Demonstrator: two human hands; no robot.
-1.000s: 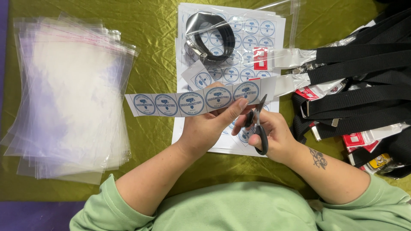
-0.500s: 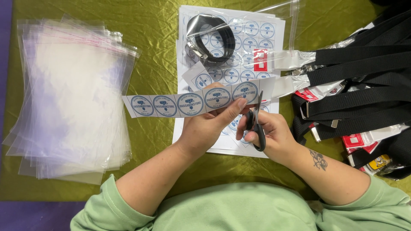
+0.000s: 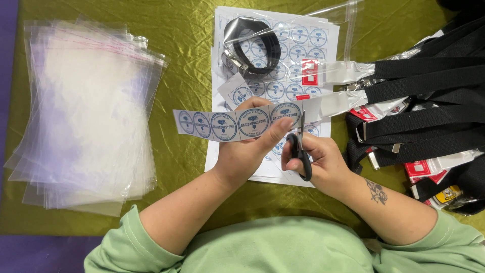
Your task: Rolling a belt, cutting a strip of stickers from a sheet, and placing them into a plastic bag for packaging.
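My left hand (image 3: 247, 151) pinches a long paper strip of round blue stickers (image 3: 222, 124) near its right end, holding it level above the table. My right hand (image 3: 318, 162) grips small black-handled scissors (image 3: 300, 146), blades pointing up and meeting the strip's right end beside my left thumb. Under both hands lies a white sheet of the same round stickers (image 3: 298, 55). A single cut sticker square (image 3: 237, 93) rests on that sheet.
A thick stack of clear plastic bags (image 3: 86, 116) lies at the left on the olive-green cloth (image 3: 187, 45). A coiled black strap in a clear bag (image 3: 255, 43) sits on the sticker sheet. Several black straps with tags (image 3: 424, 101) pile up at the right.
The strip has shifted slightly left and lower in my left hand. The scissors stay at its right end, blades now nearly together.
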